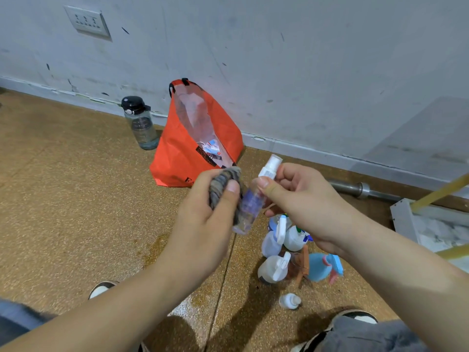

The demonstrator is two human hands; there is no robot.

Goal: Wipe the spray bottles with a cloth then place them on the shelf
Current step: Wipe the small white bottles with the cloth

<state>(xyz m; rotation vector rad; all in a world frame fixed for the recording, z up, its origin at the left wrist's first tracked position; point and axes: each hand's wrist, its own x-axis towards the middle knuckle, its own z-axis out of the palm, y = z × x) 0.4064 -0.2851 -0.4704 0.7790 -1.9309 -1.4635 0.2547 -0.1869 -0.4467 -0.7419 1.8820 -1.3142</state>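
My right hand (297,201) pinches a small clear spray bottle (250,207) near its white pump top, holding it tilted above the floor. My left hand (205,214) grips a grey cloth (223,185) bunched against the bottle's left side. Below the hands, several more spray bottles (286,252) stand clustered on the floor, white ones, a brown one and a blue one. A tiny white bottle (289,301) stands apart, nearer my feet. The white shelf (406,219) with yellow posts shows at the right edge.
An orange bag (185,153) with more items inside leans by the wall. A dark water bottle (140,123) stands to its left. A metal bar (363,190) lies along the wall. My shoes (101,288) are at the bottom.
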